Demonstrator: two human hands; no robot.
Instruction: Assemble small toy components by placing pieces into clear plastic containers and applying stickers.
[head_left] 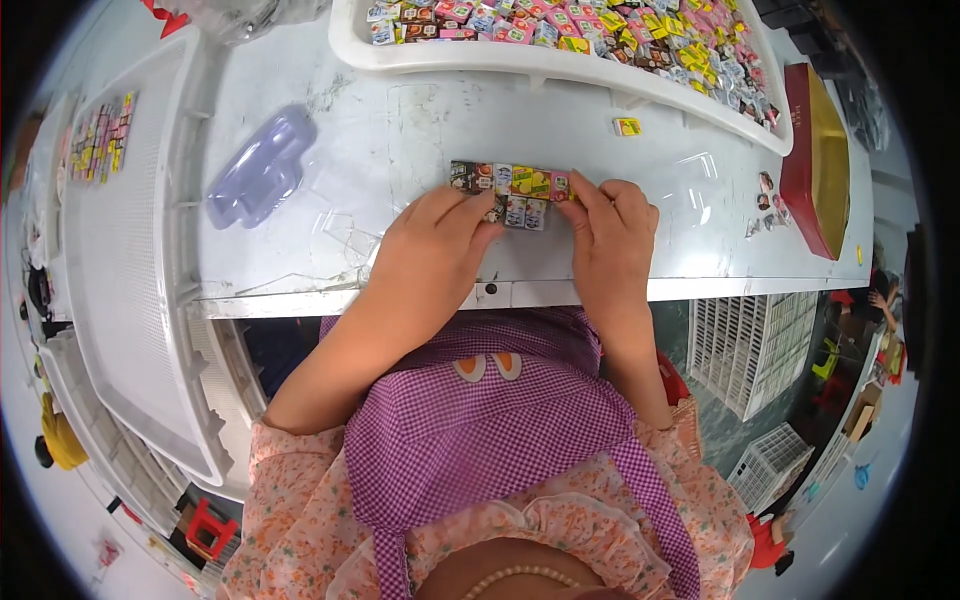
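Observation:
Small printed cartons (530, 182) stand side by side in a row on the white table in front of me, in brown, white, yellow and pink. A shorter second row of white cartons (525, 213) sits against its near side. My left hand (425, 245) pinches a dark carton at the left end of the near row, thumb and forefinger closed. My right hand (615, 230) has its fingers on the pink carton at the right end of the far row, pressing from that side. Part of the near row is hidden behind my left fingertips.
A large white tray (480, 58) heaped with cartons stands at the back. One yellow carton (627, 127) lies before it. To the left are a clear purple plastic insert (262, 168) and a long white tray (120, 290). A red-and-gold box (815, 165) stands right, near small wrapped pieces (768, 205).

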